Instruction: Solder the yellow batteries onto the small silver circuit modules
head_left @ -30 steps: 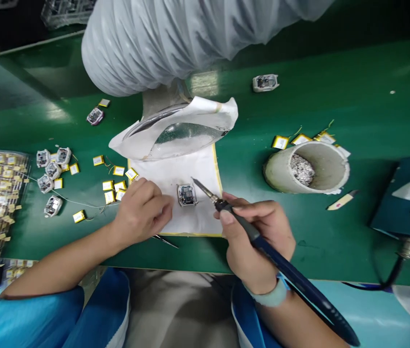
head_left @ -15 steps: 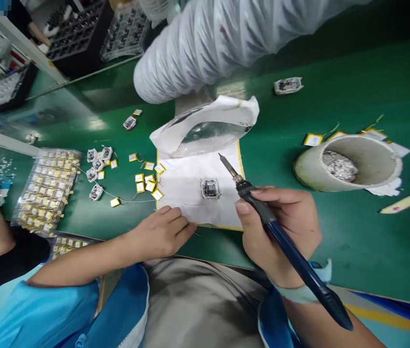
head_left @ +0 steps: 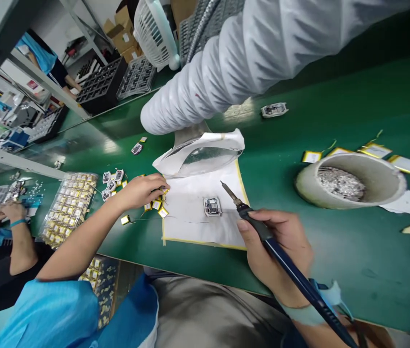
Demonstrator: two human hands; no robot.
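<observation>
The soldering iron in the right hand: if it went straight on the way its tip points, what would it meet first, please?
Probably the white sheet, near the clear hood; the small board lies left of that line. The soldering iron in the right hand seems slightly raised, so depth is unsure.

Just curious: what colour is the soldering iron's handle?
Dark blue, in the head view: soldering iron, right hand.

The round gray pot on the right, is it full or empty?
Partly full. The gray pot stands upright, and a heap of silvery scraps covers its bottom, well below the rim.
</observation>
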